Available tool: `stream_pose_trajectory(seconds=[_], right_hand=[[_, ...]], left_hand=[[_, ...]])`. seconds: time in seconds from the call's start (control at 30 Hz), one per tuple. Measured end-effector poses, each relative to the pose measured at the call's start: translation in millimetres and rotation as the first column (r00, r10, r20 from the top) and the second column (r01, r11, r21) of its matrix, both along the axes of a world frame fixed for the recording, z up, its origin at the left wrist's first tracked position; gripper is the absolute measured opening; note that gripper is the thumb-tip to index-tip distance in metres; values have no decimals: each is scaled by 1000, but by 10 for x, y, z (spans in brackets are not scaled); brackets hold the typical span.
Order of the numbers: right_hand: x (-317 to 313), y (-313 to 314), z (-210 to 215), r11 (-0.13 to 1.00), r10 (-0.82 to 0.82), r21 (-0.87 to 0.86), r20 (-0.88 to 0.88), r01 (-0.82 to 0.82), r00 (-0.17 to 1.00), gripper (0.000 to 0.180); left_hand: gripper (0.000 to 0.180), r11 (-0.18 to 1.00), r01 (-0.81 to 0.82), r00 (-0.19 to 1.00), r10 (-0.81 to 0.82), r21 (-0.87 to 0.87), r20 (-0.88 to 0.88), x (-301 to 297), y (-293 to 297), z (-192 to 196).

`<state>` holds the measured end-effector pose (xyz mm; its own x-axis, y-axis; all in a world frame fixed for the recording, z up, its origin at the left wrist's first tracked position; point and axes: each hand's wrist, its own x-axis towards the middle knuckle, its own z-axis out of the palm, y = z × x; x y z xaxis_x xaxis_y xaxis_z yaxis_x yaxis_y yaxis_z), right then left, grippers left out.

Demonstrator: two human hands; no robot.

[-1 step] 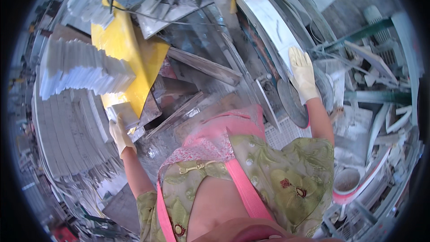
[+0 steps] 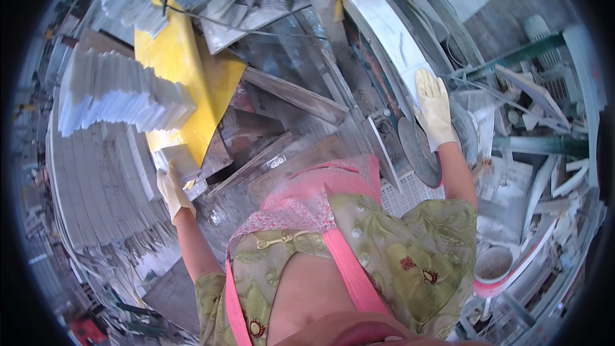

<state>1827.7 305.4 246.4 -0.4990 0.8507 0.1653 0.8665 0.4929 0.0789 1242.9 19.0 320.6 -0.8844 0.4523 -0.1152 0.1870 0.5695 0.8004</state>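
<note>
Both of my hands wear cream rubber gloves. My left hand [image 2: 172,191] grips the edge of a small pale stone tile [image 2: 177,161], fingers on its near side. That tile is at the near end of a yellow sheet [image 2: 204,99], close to a long row of thin white stone tiles [image 2: 122,93]. On the right, my right hand [image 2: 433,106] lies flat, fingers stretched out, on the near end of a long white strip [image 2: 391,32]. I cannot tell whether the strip is stone or a machine part. A dark round disc [image 2: 418,148] sits just below that hand.
Grey stacked slabs [image 2: 90,186] stand at the left. Between my hands a wooden plank [image 2: 295,95] lies across the machine frame. A green bar [image 2: 544,146] and broken pale pieces are at the right, with a round tub [image 2: 493,263] lower down. A thin cable [image 2: 250,31] crosses the far side.
The view has shifted very slightly. Both hands keep their places on the tile and the white strip.
</note>
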Motion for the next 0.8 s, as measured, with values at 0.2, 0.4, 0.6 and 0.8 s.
stream_pose_trajectory(seconds=[0.2,0.4,0.6,0.8], right_hand=[[18,149,-44,997,77,24,72,-79,994,75],[-356,243,564,750,-532,-466,-1,470,847,56],[-2176,-526,447,773,-544,-591,-805,-232,236,32],[-4474,-1640,407,403,-509,-503,-818,-765,269,41]], left_hand=[[53,986,-121,991,114,111,71,-139,-58,-97],[58,941,-68,979,-1,-330,-202,-463,-53,-41],[73,959,165,986,-166,-233,13,-548,-237,47],[74,937,260,966,-250,-235,71,-619,-296,73]])
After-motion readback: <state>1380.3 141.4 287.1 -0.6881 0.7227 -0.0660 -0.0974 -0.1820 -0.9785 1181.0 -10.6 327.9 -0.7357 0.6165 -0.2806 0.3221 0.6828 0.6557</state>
